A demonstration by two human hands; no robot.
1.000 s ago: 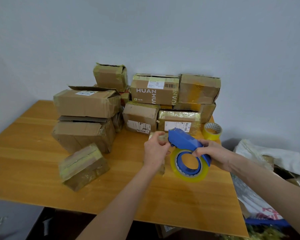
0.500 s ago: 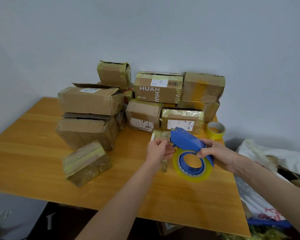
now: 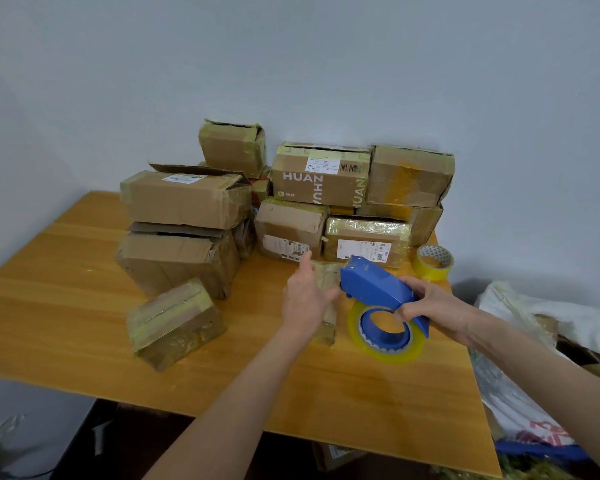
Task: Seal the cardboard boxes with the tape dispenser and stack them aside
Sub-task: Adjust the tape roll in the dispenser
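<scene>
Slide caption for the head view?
Right hand holds blue tape dispenser at a small box, left hand resting on it, stacked boxes behind.

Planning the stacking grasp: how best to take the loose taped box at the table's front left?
Likely from above, spanning the narrow width at mid-length. The box lies flat, nothing on it; its front side faces bare table, but clearance to the carton behind looks tight.

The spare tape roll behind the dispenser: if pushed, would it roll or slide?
The spare tape roll seems to lie flat, so it would probably slide, not roll. It sits near the table edge, so a push might drop it.
</scene>
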